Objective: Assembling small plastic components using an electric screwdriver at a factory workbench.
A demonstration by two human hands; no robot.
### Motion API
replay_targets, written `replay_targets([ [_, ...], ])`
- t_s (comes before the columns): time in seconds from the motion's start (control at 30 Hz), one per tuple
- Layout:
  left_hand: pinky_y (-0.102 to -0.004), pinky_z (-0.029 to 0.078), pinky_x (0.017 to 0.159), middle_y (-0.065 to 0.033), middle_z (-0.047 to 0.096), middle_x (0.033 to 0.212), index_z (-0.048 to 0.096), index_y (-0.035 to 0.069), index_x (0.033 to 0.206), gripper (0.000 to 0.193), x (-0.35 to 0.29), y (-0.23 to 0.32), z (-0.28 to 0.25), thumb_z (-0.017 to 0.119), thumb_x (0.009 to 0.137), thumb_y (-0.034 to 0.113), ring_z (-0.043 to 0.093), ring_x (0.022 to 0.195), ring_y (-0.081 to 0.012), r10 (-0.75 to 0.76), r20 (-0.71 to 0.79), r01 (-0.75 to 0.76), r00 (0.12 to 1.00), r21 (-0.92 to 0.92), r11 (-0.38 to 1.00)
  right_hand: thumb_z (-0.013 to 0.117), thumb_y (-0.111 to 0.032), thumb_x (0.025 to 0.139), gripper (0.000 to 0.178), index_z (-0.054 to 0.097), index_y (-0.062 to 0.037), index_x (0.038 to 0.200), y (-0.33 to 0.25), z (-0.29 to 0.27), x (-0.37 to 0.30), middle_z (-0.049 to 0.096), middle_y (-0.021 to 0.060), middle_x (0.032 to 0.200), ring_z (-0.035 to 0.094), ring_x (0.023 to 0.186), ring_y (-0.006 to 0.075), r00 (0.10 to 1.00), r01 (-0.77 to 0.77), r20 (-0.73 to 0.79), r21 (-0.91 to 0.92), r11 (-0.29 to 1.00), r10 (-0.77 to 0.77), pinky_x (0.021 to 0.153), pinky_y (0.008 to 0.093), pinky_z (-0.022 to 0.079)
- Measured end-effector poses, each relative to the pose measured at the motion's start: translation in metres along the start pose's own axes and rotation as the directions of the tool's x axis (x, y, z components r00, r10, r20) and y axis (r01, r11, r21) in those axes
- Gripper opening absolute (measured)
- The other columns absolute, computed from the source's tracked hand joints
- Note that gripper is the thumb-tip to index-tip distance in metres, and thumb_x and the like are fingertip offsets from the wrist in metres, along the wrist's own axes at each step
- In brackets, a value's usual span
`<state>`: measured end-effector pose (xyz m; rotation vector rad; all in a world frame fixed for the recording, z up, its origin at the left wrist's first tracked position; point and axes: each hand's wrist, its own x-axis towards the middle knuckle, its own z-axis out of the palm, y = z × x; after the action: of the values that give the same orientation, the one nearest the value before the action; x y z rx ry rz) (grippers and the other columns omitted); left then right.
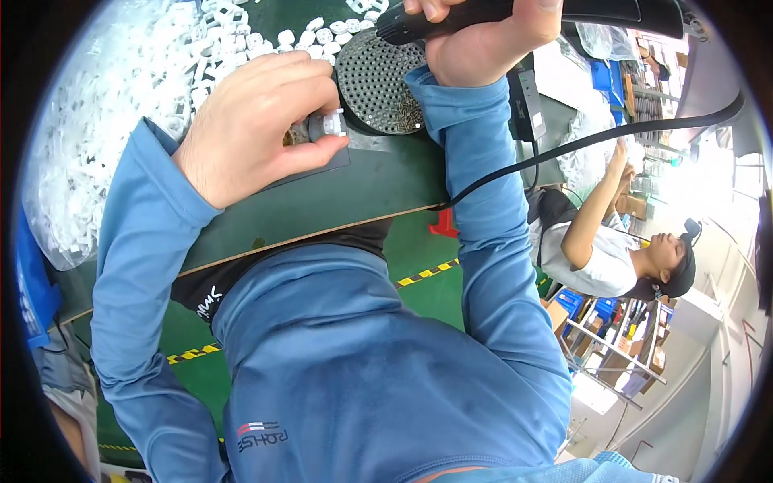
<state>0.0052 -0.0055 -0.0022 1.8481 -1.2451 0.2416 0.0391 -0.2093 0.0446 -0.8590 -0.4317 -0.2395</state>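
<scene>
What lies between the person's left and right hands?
In the head view, a round perforated tray holding small metal pieces and some loose white parts show between the left hand and the right hand.

A: Which object does the left hand (262, 121) hold?
B: A small whitish piece (332, 124), pinched between thumb and fingers.
A: The right hand (491, 44)?
B: A black handheld tool (487, 14), gripped near a round perforated tray (366, 80).
A: Farther left?
B: White parts (326, 36), many within clear plastic (84, 153), upon a green table (386, 173).
</scene>
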Motion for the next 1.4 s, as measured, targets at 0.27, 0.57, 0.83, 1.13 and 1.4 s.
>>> replay_targets([
  [0.27,-0.0388,0.045,0.072,-0.0100,0.051,0.080,0.058,0.004,0.088,0.029,-0.002,0.000,0.001,0.079,0.070,0.009,0.052,0.078,-0.0303,-0.020,0.005,0.020,1.000,-0.013,1.000,0.044,-0.069,0.097,0.068,0.063,-0.0059,0.113,-0.044,0.033,0.009,0.054,0.0034,0.069,0.048,0.050,0.0134,0.902,0.294,0.415,-0.393,0.871,-0.117,0.048,0.0302,0.046],
  [0.57,-0.0406,0.046,0.078,-0.0112,0.058,0.089,0.061,0.004,0.095,0.029,-0.006,-0.002,0.002,0.077,0.072,0.009,0.055,0.086,-0.0323,-0.116,0.051,0.120,0.992,-0.086,0.989,0.051,-0.063,0.097,0.069,0.047,-0.0040,0.132,-0.044,0.072,-0.026,0.056,0.0058,0.087,0.057,0.068,0.0187,0.907,-0.050,0.410,-0.127,0.991,0.098,0.065,0.0371,0.051],
  [0.83,-0.0417,0.046,0.083,-0.0120,0.063,0.099,0.064,0.005,0.102,0.030,-0.001,-0.001,-0.001,0.074,0.074,0.009,0.058,0.093,-0.0339,-0.030,0.043,0.034,0.999,-0.105,0.994,0.059,-0.061,0.094,0.065,0.045,-0.0061,0.126,-0.036,0.074,-0.033,0.058,0.0080,0.090,0.058,0.069,0.0195,0.882,-0.150,0.426,-0.151,0.977,0.201,0.067,0.0363,0.051],
  [1.13,-0.0408,0.048,0.080,-0.0137,0.061,0.089,0.062,0.004,0.089,0.023,0.005,0.005,-0.017,0.073,0.079,0.022,0.060,0.091,-0.0339,-0.075,0.090,0.082,0.993,-0.073,0.994,0.067,-0.060,0.091,0.064,0.043,-0.0082,0.121,-0.029,0.068,-0.038,0.059,0.0103,0.092,0.059,0.070,0.0203,0.845,-0.220,0.453,-0.190,0.957,0.284,0.068,0.0355,0.050],
  [1.4,-0.0430,0.049,0.087,-0.0152,0.065,0.105,0.065,0.003,0.106,0.034,0.004,-0.002,-0.008,0.075,0.077,0.017,0.060,0.102,-0.0371,-0.101,0.136,0.123,0.986,-0.166,0.978,0.083,-0.050,0.078,0.078,0.044,0.0003,0.124,-0.018,0.044,-0.014,0.060,0.0118,0.086,0.060,0.071,0.0201,0.675,-0.155,0.695,-0.192,0.969,0.246,0.068,0.0331,0.051],
])
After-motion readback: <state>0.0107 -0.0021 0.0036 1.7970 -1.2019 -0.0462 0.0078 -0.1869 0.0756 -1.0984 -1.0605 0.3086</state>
